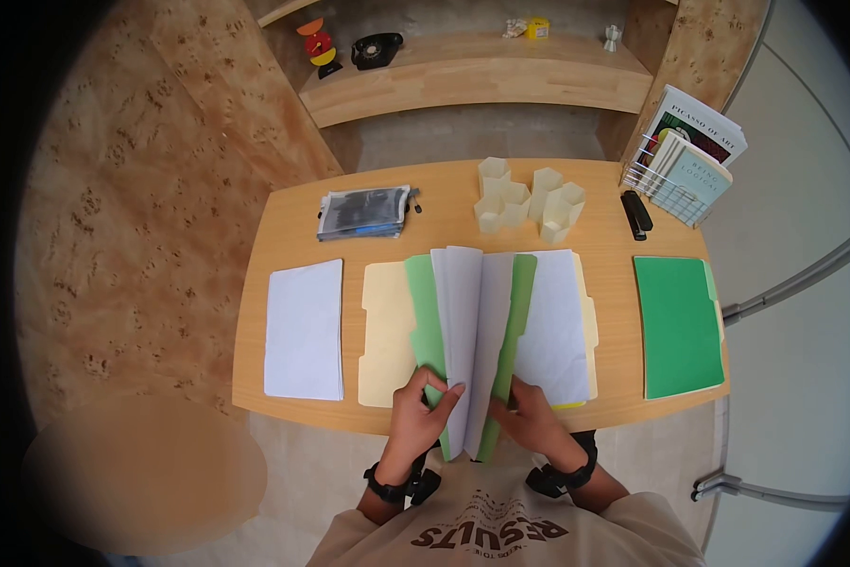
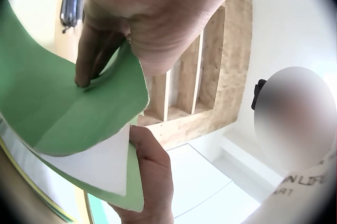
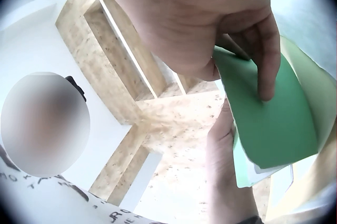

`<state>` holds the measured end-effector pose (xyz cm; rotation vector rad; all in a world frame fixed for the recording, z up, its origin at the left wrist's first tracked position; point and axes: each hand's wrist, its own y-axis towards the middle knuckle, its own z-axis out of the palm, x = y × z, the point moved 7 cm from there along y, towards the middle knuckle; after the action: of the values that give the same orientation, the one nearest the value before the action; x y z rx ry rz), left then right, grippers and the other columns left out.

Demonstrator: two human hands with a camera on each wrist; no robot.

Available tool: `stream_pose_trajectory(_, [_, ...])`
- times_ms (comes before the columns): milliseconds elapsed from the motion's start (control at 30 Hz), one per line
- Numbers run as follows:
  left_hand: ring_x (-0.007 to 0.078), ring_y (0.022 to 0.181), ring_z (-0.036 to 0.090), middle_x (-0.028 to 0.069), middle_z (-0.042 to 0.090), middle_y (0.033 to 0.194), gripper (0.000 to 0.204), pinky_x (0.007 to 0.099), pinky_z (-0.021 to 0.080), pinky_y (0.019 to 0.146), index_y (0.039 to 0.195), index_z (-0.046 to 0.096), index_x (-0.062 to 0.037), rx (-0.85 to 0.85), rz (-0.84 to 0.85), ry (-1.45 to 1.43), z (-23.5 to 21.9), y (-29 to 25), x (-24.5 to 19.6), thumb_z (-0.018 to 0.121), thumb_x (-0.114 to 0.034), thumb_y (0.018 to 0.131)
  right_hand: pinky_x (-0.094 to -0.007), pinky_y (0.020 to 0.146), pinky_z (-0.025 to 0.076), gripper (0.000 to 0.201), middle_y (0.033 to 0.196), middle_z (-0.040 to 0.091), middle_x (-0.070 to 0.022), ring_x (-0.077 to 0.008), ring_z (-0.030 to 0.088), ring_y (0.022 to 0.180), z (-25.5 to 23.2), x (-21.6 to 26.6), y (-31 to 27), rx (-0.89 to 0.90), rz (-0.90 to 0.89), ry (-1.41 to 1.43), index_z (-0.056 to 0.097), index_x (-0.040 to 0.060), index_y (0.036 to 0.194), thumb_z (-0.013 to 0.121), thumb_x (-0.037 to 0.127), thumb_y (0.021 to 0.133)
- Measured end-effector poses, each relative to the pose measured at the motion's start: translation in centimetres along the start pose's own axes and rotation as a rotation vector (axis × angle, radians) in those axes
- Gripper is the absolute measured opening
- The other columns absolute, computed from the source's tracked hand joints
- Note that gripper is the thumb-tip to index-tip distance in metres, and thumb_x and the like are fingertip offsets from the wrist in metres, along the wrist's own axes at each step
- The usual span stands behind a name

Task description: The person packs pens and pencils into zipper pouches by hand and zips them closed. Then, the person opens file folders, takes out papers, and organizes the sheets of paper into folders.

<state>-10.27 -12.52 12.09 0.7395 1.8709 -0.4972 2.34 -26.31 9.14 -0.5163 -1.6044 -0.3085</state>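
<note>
A light green folder (image 1: 427,307) stands partly opened over the front of the desk, with white sheets (image 1: 461,312) fanned between its covers. My left hand (image 1: 420,416) grips its left cover, the thumb lying over the sheets. On the other side, my right hand (image 1: 540,423) holds the right cover near the bottom. In the left wrist view, the left fingers press the bent green cover (image 2: 68,103). The right wrist view has the right fingers spread on the outer green cover (image 3: 274,113). Beneath lies an opened cream folder (image 1: 383,331) with white paper (image 1: 554,326) on its right half.
A white paper stack (image 1: 304,331) lies at the left, a darker green folder (image 1: 682,326) at the right. Along the back are a clear pouch (image 1: 360,213), hexagonal holders (image 1: 505,203), a black stapler (image 1: 636,217) and a wire rack (image 1: 675,200) of books.
</note>
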Motion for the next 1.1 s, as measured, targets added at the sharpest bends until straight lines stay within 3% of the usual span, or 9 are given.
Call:
stream_pose_trajectory(233, [0.0055, 0.064, 0.046, 0.0013, 0.056, 0.068, 0.031, 0.0251, 0.039, 0.055, 0.082, 0.053, -0.0056, -0.042, 0.048, -0.083, 1.3, 0.0, 2.0, 0.083, -0.010, 0.090, -0.0400, 0.057, 0.053, 0.037, 0.072, 0.068, -0.0176, -0.0327, 0.071, 0.063, -0.1, 1.1, 0.0, -0.059, -0.022, -0.223, 0.059, -0.0002, 0.122, 0.073, 0.018, 0.093])
stream_pose_trajectory(333, [0.0075, 0.072, 0.052, 0.0033, 0.060, 0.074, 0.032, 0.0255, 0.045, 0.064, 0.082, 0.052, -0.0051, -0.049, 0.022, -0.169, 1.6, -0.2, 2.5, 0.083, -0.009, 0.089, -0.0362, 0.068, 0.057, 0.039, 0.090, 0.074, -0.0172, -0.0281, 0.075, 0.076, 0.1, 1.2, 0.1, -0.004, 0.099, -0.247, 0.060, -0.0016, 0.120, 0.077, 0.019, 0.092])
stream_pose_trajectory(433, [0.0071, 0.073, 0.053, 0.0032, 0.061, 0.074, 0.031, 0.0250, 0.046, 0.066, 0.083, 0.052, -0.0054, -0.049, 0.022, -0.169, 1.6, -0.3, 2.3, 0.083, -0.007, 0.089, -0.0420, 0.057, 0.053, 0.054, 0.069, 0.067, -0.0172, -0.0350, 0.069, 0.060, 0.2, 0.6, 0.2, -0.053, -0.024, -0.283, 0.057, -0.0030, 0.128, 0.079, 0.028, 0.090])
stream_pose_trajectory(733, [0.0121, 0.068, 0.046, 0.0031, 0.052, 0.074, 0.021, 0.0290, 0.045, 0.066, 0.092, 0.055, -0.0049, -0.013, 0.054, -0.105, 1.8, -1.0, 1.7, 0.057, -0.019, 0.108, -0.0432, 0.064, 0.056, 0.069, 0.083, 0.071, -0.0227, -0.0388, 0.072, 0.073, 0.6, 0.2, 0.0, -0.035, -0.031, -0.215, 0.049, -0.0048, 0.141, 0.078, 0.034, 0.092])
stream_pose_trajectory(833, [0.0165, 0.080, 0.060, 0.0119, 0.067, 0.096, 0.031, 0.0313, 0.050, 0.078, 0.096, 0.058, -0.0032, 0.146, 0.136, -0.152, 3.0, -1.4, 1.0, 0.048, -0.028, 0.112, -0.0440, 0.068, 0.057, 0.077, 0.092, 0.072, -0.0254, -0.0403, 0.074, 0.080, 0.7, 0.2, -0.3, -0.055, -0.079, -0.186, 0.040, -0.0060, 0.147, 0.077, 0.036, 0.093])
stream_pose_trajectory(900, [0.0265, 0.105, 0.068, 0.0245, 0.065, 0.133, 0.043, 0.0362, 0.050, 0.095, 0.103, 0.062, 0.0004, 0.155, 0.296, -0.344, 3.5, -1.5, -0.2, 0.042, -0.036, 0.113, -0.0425, 0.069, 0.058, 0.076, 0.095, 0.072, -0.0246, -0.0377, 0.074, 0.082, 0.2, 1.1, -0.6, -0.034, -0.009, -0.203, 0.037, -0.0058, 0.149, 0.075, 0.032, 0.095])
stream_pose_trajectory(1000, [0.0354, 0.127, 0.063, 0.0306, 0.051, 0.151, 0.050, 0.0408, 0.047, 0.108, 0.113, 0.065, 0.0034, 0.341, 0.180, -0.533, 3.9, -1.7, -0.5, 0.040, -0.040, 0.113, -0.0386, 0.074, 0.057, 0.069, 0.104, 0.072, -0.0213, -0.0297, 0.074, 0.090, -1.1, 0.9, -1.3, 0.008, 0.032, -0.062, 0.033, -0.0046, 0.151, 0.070, 0.023, 0.100])
stream_pose_trajectory(1033, [0.0356, 0.129, 0.062, 0.0288, 0.055, 0.147, 0.046, 0.0431, 0.045, 0.110, 0.131, 0.058, 0.0033, 0.355, 0.234, -0.436, 4.0, -1.8, 0.6, 0.038, -0.035, 0.114, -0.0361, 0.078, 0.056, 0.063, 0.110, 0.072, -0.0189, -0.0244, 0.073, 0.096, -1.4, 1.0, -1.4, 0.014, -0.003, 0.095, 0.033, -0.0036, 0.152, 0.066, 0.017, 0.102])
stream_pose_trajectory(1100, [0.0354, 0.131, 0.061, 0.0277, 0.057, 0.146, 0.042, 0.0442, 0.044, 0.111, 0.138, 0.052, 0.0021, 0.412, 0.219, -0.510, 4.7, -1.9, -1.2, 0.038, -0.029, 0.113, -0.0337, 0.081, 0.055, 0.058, 0.117, 0.070, -0.0153, -0.0196, 0.070, 0.103, -2.1, 1.4, -1.3, 0.019, -0.026, 0.294, 0.034, -0.0020, 0.152, 0.062, 0.012, 0.103])
